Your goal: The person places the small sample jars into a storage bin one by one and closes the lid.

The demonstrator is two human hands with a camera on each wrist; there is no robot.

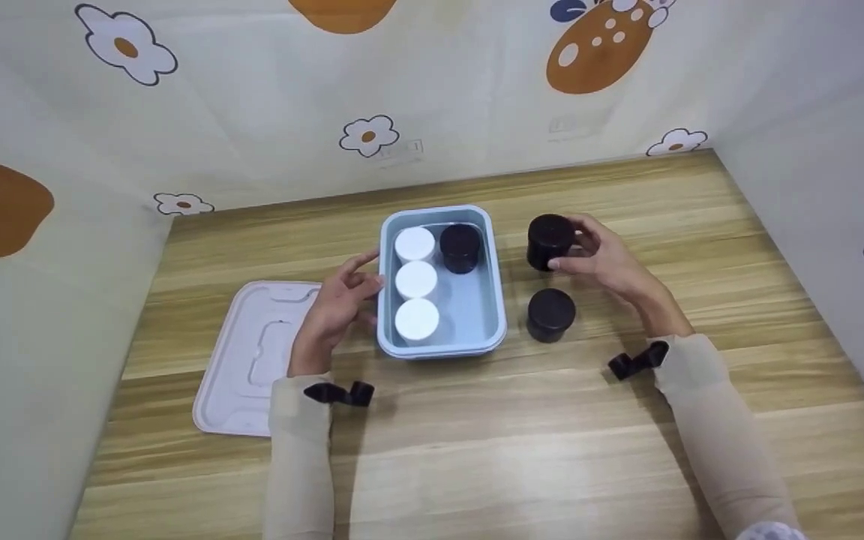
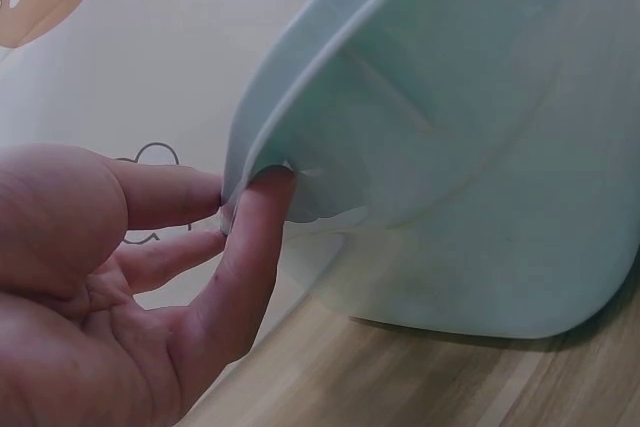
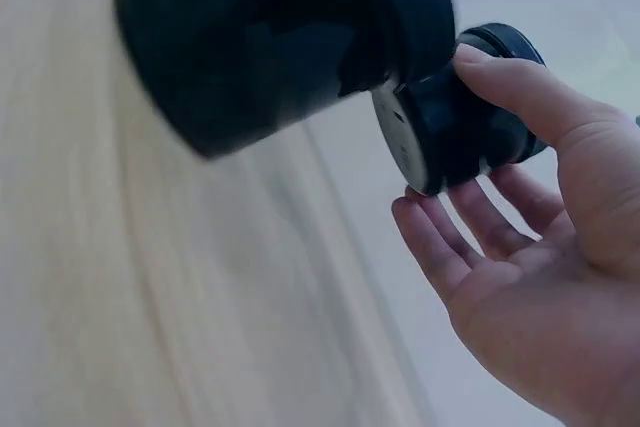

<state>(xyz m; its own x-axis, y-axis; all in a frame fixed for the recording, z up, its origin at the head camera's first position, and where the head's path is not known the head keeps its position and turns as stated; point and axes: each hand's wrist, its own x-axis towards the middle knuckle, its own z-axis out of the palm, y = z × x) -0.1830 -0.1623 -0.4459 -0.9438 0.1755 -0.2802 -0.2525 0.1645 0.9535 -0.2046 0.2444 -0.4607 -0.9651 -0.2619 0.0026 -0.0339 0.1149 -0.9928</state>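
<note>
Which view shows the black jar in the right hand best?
The head view: the held black jar shows whole in the right hand, right of the blue container. The right wrist view shows it close but blurred and partly hidden behind another black jar. The left wrist view misses it.

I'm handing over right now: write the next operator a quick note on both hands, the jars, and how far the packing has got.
Left hand: fingers on the left rim of the blue container, steadying it.
Right hand: grips a black jar, right of the container.
Done: three white jars and one black jar stand inside.
Left: the held jar and the second black jar on the table are outside; the lid lies off, to the left.
</note>
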